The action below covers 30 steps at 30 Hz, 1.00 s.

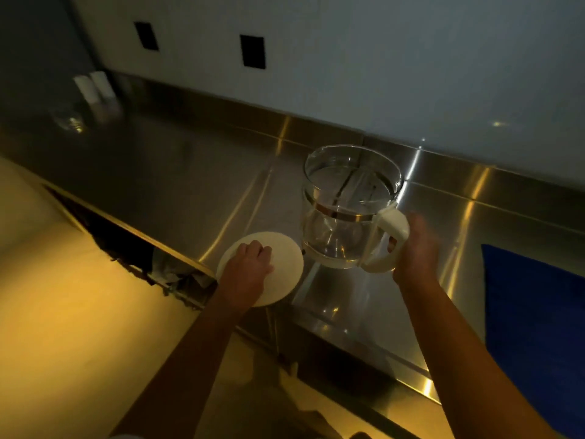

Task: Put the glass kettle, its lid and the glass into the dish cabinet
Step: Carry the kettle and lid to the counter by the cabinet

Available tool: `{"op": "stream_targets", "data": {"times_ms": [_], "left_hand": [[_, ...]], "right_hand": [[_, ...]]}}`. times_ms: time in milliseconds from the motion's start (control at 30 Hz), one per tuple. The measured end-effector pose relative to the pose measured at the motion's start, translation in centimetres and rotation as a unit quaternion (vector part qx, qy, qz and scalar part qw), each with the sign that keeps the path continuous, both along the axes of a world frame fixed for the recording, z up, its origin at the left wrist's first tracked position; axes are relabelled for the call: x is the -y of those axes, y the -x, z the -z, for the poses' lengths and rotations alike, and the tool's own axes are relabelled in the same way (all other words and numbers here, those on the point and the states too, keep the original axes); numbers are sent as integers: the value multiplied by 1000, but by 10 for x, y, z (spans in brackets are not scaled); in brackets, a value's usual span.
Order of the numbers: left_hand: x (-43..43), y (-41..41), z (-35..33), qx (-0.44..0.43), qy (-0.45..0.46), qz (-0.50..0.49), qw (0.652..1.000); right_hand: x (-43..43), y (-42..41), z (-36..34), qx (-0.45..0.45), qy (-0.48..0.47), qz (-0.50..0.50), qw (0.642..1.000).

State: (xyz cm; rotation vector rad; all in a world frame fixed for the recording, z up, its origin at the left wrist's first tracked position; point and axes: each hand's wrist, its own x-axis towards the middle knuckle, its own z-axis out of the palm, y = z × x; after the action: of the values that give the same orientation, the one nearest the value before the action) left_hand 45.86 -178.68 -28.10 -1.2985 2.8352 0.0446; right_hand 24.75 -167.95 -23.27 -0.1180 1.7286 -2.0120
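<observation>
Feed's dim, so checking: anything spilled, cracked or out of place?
Nothing stands out. The glass kettle looks intact in the right hand, its lid is held by the left hand, and the counter shows no spill. The far glass is too dim to judge.

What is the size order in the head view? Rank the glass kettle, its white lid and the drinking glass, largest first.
1. glass kettle
2. white lid
3. drinking glass; far from the camera and blurred, so unsure.
</observation>
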Motion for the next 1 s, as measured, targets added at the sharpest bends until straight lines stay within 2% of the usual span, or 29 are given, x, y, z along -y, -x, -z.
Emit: {"op": "stream_targets", "data": {"times_ms": [167,467,667,800,900,1000], "left_hand": [[7,-70,-14,13,20,-40,999],[13,-179,-29,50,28,-134,989],[20,-237,-29,62,41,-198,977],[36,-268,-24,70,35,-233,969],[56,-285,-20,68,28,-256,964],[85,-300,-16,73,28,-274,959]], "right_hand": [[24,-51,0,9,-23,-50,998],[76,-164,-2,-40,-50,-179,982],[118,-222,1,-18,18,-237,971],[151,-253,10,-51,-30,-273,960],[181,-272,16,-80,-37,-321,943],[217,-285,20,-107,-47,-328,938]]}}
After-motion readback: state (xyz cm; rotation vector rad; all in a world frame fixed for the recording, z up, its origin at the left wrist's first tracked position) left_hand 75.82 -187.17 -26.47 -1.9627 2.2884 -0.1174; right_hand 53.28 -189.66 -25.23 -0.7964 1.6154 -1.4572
